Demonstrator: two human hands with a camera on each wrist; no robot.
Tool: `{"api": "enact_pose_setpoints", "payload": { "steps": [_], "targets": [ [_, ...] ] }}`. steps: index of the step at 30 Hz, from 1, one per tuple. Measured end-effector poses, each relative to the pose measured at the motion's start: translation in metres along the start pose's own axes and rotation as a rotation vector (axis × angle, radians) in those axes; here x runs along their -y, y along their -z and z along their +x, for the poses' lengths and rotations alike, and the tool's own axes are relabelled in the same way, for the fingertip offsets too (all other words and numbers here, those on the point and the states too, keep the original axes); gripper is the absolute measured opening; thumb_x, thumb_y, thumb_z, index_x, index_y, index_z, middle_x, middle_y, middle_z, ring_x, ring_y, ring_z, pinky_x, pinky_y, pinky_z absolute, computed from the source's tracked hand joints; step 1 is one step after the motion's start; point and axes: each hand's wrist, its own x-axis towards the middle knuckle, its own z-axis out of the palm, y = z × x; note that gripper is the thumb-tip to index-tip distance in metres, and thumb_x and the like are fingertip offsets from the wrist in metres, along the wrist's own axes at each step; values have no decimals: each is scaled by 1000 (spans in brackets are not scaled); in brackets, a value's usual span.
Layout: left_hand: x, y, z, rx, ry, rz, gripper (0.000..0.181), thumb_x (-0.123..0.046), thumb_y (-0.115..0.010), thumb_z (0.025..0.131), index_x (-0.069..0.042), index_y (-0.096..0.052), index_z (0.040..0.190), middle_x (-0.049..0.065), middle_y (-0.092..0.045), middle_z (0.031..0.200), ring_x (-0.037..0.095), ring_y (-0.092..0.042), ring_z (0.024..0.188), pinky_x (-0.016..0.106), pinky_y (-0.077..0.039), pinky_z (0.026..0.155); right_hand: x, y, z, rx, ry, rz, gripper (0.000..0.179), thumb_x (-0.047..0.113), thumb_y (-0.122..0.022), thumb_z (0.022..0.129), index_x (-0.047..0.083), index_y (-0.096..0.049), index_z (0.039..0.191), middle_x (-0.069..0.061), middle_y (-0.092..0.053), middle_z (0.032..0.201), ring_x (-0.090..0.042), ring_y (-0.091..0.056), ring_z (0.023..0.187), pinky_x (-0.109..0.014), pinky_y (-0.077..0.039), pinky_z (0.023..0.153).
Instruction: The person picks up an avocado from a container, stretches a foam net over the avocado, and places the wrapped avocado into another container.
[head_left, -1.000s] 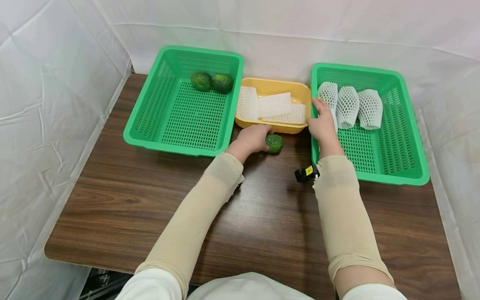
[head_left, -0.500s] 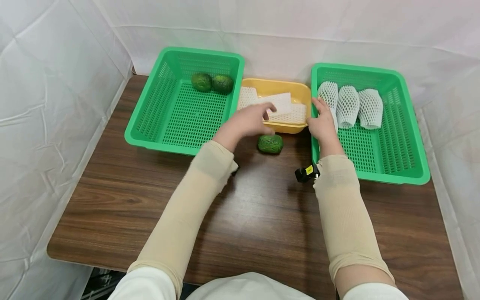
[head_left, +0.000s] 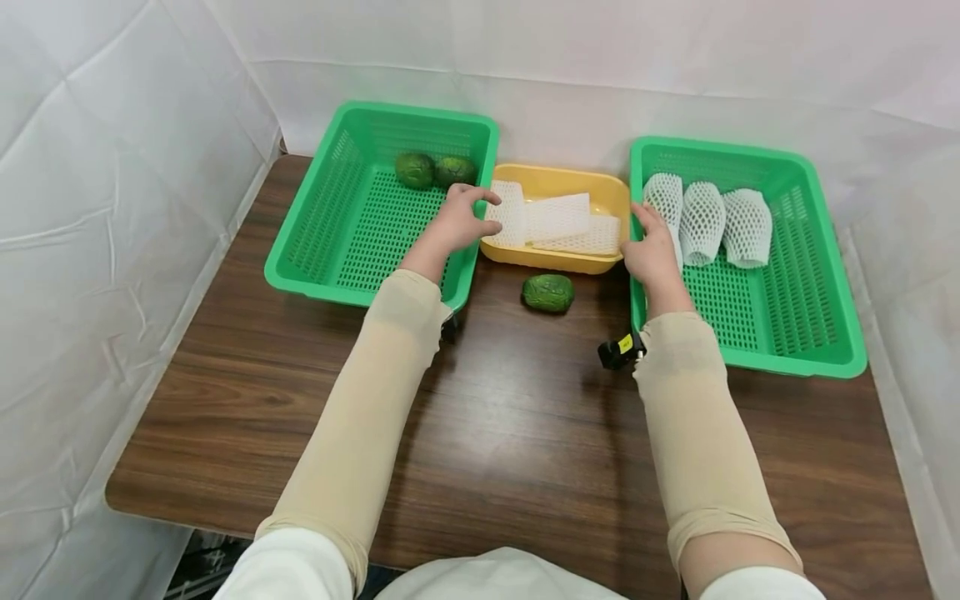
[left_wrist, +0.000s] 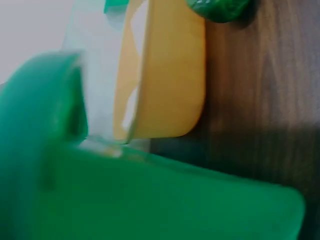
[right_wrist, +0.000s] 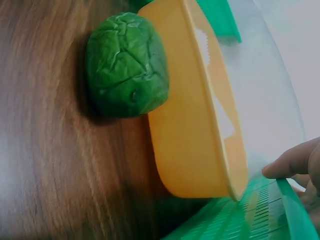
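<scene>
My left hand (head_left: pixel 457 221) is at the right rim of the left green basket (head_left: pixel 277 267), thumb and fingers apart with nothing between them. Inside that basket, two green avocados (head_left: pixel 415 170) lie at the back. My right hand (head_left: pixel 654 254) rests over the left rim of the right green basket (head_left: pixel 843 325); a fingertip (right_wrist: pixel 270 171) shows at that rim in the right wrist view. A wrinkled green avocado (head_left: pixel 547 293) lies on its side on the table, in front of the yellow basin (head_left: pixel 555 262). The left wrist view shows mostly blurred green rim.
Flat white foam net sleeves (head_left: pixel 558 217) lie in the yellow basin between the baskets. Several bulging white foam nets (head_left: pixel 702 223) sit in the right basket. White sheeting (head_left: pixel 555 75) hangs behind the brown wooden table (head_left: pixel 517 467).
My left hand has let go of the avocado, leaving it on the table, and has moved up and left to the left basket's rim. The right hand stays at its basket.
</scene>
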Motion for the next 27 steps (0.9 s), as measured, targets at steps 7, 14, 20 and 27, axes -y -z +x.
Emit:
{"api": "enact_pose_setpoints", "payload": {
  "steps": [7,14,20,27],
  "targets": [
    [14,-6,10,-41,63,-54,38,-16,-58,92,-18,-51,130,11,-21,143,28,-42,103,35,-38,73,27,5,-3,38,103,-157,64,4,-44,92,13,-18,149,-2,6,155,-23,3,140,-45,-31,99],
    [19,-9,11,-67,41,-95,35,-17,-58,92,-18,-54,127,10,-23,142,22,-40,74,34,-37,66,55,-18,24,193,276,-363,57,2,-46,91,1,-27,145,-18,-9,152,-35,-11,138,-46,-22,106],
    [19,-10,10,-71,33,-109,34,-17,-57,92,-18,-54,126,10,-24,141,19,-38,66,32,-37,63,42,-38,35,253,122,-367,62,6,-47,90,4,-21,147,-25,-10,150,-38,-15,135,-46,-29,98],
    [20,-11,11,-85,33,-98,33,-16,-58,92,-20,-55,125,9,-25,141,21,-38,67,32,-37,61,31,-47,38,293,66,-386,55,13,-42,92,2,-29,144,-21,-25,147,-39,-36,115,-44,-32,90]
  ]
}}
